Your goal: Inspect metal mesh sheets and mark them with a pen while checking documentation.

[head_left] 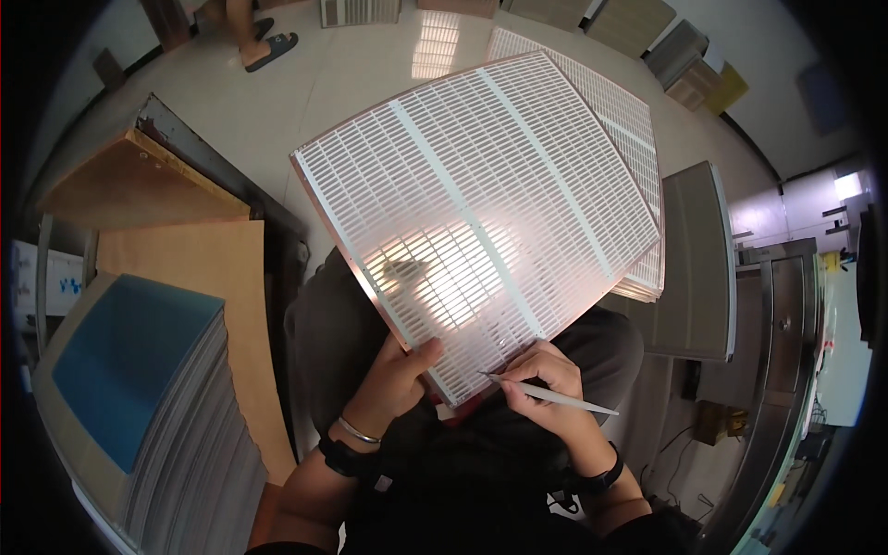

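A large copper-edged panel (518,176) with rows of small white rectangles and pale cross bands rests tilted over my lap. My left hand (393,375) grips its near left edge, thumb on top and fingers underneath. In my right hand (548,384) is a thin pale knife-like tool (573,400), pinched between thumb and fingers. The tool's dark pointed tip meets the panel's surface, or lies just over it, near the close corner. Light glares off the panel's near middle. Farther back, a stack of similar panels (638,134) shows partly from under this one.
To my left, a tall stack of thin sheets (199,435) carries a blue sheet (139,361) beside a wooden board (199,268). A grey panel stack (689,268) stands at right, near a metal cabinet (786,324). Another person's sandalled foot (270,51) is on the floor.
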Motion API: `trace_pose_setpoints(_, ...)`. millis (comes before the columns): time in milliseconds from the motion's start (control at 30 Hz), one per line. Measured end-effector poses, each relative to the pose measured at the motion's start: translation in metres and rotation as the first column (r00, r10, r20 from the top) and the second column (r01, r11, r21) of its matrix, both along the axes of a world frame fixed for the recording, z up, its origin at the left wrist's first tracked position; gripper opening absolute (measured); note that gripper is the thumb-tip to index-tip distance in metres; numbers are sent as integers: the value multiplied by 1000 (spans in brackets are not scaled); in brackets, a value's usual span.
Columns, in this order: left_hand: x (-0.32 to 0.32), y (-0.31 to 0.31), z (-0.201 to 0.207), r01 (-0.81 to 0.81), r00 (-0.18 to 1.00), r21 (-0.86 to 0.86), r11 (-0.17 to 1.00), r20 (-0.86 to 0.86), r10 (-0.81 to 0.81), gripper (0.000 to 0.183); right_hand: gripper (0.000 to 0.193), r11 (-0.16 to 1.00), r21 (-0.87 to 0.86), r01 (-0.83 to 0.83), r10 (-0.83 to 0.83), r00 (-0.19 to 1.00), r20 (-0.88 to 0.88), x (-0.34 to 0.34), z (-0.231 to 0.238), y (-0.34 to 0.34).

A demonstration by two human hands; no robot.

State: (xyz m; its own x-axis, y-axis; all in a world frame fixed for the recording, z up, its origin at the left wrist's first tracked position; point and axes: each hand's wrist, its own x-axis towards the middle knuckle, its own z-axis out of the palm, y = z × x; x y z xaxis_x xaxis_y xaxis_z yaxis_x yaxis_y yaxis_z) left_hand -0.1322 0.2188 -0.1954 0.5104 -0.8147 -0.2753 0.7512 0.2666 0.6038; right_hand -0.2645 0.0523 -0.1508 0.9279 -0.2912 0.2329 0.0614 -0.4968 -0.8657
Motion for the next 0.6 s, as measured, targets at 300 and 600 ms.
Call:
trace_pose_setpoints(300,0,0,-3,2,1000,17,1000,-10,-2,41,11,999,-36,31,-31,1000,1,-2,-3,5)
trace_pose_setpoints(600,-2,-3,-1,-9,1000,-18,1000,-9,8,41,11,999,-17,42,-43,999,-2,-3,-3,4)
